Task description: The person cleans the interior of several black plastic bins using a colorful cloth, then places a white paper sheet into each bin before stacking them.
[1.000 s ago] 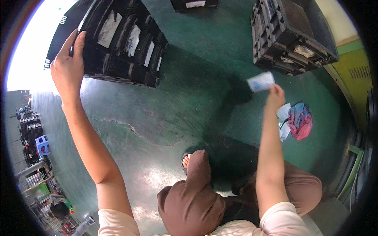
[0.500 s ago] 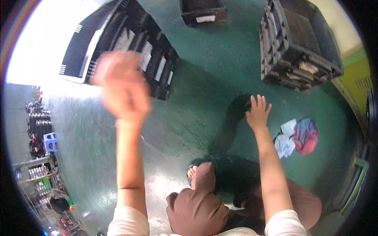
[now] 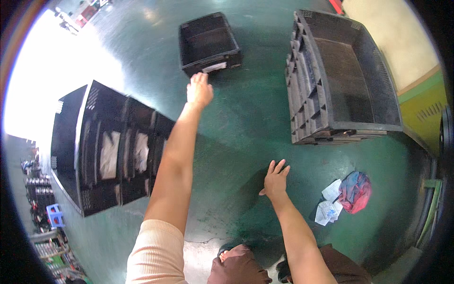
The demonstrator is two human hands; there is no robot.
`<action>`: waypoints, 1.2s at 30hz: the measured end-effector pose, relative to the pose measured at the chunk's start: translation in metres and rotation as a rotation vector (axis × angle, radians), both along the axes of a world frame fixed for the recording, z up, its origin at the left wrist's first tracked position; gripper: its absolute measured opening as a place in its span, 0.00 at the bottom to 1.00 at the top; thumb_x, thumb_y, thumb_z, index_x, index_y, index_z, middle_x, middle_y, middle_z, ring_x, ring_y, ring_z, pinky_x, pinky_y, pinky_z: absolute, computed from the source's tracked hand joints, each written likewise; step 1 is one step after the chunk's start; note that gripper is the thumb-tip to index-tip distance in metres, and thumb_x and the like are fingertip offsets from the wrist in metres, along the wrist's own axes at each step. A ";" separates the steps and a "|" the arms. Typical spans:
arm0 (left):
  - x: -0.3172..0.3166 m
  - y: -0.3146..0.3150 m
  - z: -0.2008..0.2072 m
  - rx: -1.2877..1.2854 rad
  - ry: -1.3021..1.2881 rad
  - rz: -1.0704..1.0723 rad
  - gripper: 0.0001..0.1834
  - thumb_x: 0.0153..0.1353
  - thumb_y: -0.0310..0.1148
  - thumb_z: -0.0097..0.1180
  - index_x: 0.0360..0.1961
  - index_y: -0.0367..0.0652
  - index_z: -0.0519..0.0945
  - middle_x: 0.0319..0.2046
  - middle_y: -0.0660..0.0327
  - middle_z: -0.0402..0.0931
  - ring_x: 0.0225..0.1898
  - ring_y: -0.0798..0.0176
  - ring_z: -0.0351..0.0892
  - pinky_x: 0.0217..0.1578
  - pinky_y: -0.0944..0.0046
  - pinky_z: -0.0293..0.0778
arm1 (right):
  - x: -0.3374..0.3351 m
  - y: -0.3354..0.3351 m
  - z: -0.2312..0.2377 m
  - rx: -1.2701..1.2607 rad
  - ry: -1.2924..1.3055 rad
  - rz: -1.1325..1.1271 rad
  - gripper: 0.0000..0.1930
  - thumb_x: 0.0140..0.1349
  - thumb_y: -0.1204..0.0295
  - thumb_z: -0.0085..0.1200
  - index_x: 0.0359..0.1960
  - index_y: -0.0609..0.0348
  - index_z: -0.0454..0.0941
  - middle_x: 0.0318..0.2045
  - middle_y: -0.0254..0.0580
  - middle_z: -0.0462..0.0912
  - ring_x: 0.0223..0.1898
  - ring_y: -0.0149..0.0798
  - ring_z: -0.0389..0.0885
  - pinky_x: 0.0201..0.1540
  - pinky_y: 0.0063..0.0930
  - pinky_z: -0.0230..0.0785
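Observation:
My left hand (image 3: 199, 90) stretches far forward, fingers together and empty, its tips close to the front wall of a small black plastic crate (image 3: 208, 43) that stands on the green floor. My right hand (image 3: 275, 180) hovers lower, near my body, fingers spread and holding nothing, above the green floor (image 3: 241, 137). A row of black crates with white sheets inside (image 3: 111, 154) lies to the left of my left forearm. A tall stack of large black crates (image 3: 340, 83) stands to the right, beyond my right hand.
White paper scraps (image 3: 329, 204) and a bundled red-and-blue cloth (image 3: 354, 190) lie on the floor at the right. A yellow-green wall (image 3: 421, 102) borders the right side. Small stools and clutter (image 3: 47, 222) sit at the far left. My knees (image 3: 236, 265) show at the bottom.
My left hand has swung from the left crate row across and forward to the small crate. My right hand no longer holds the white paper and has dropped lower, fingers open.

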State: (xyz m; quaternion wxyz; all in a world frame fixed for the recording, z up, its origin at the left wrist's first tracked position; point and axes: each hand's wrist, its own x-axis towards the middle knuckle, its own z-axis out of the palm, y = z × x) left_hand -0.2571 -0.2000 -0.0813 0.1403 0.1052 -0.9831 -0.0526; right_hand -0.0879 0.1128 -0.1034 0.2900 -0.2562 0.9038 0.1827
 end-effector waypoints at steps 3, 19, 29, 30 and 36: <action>-0.051 -0.003 -0.002 -0.080 -0.034 0.086 0.31 0.52 0.39 0.51 0.56 0.41 0.58 0.57 0.55 0.56 0.61 0.53 0.50 0.53 0.46 0.56 | -0.003 0.003 0.008 -0.023 0.028 -0.073 0.56 0.31 0.45 0.62 0.58 0.70 0.51 0.59 0.50 0.54 0.60 0.64 0.46 0.56 0.64 0.42; -0.002 0.065 0.040 -0.062 -0.390 -0.081 0.42 0.48 0.50 0.53 0.59 0.38 0.52 0.55 0.52 0.58 0.56 0.53 0.61 0.52 0.58 0.62 | 0.000 -0.003 0.002 -0.034 -0.005 -0.032 0.54 0.33 0.49 0.64 0.58 0.70 0.51 0.62 0.45 0.50 0.59 0.67 0.45 0.54 0.66 0.45; 0.146 0.147 0.047 0.027 -0.474 -0.196 0.38 0.49 0.43 0.54 0.58 0.38 0.54 0.51 0.56 0.62 0.54 0.57 0.63 0.47 0.60 0.67 | -0.029 0.082 0.090 -0.654 -0.559 -0.201 0.23 0.47 0.60 0.57 0.44 0.59 0.73 0.35 0.41 0.80 0.40 0.34 0.77 0.41 0.29 0.69; 0.158 0.155 0.047 0.031 -0.471 -0.202 0.38 0.49 0.43 0.54 0.58 0.38 0.54 0.51 0.56 0.62 0.54 0.57 0.63 0.47 0.60 0.67 | -0.033 0.099 0.116 -0.738 -0.692 -0.313 0.21 0.48 0.61 0.56 0.43 0.59 0.74 0.35 0.40 0.80 0.39 0.32 0.77 0.39 0.29 0.70; 0.222 0.195 0.061 0.039 -0.622 -0.278 0.38 0.51 0.43 0.53 0.58 0.38 0.54 0.53 0.55 0.61 0.54 0.55 0.62 0.48 0.59 0.67 | -0.089 0.158 0.210 -1.638 -0.637 -1.202 0.27 0.49 0.54 0.58 0.46 0.57 0.67 0.38 0.41 0.76 0.38 0.35 0.76 0.37 0.27 0.69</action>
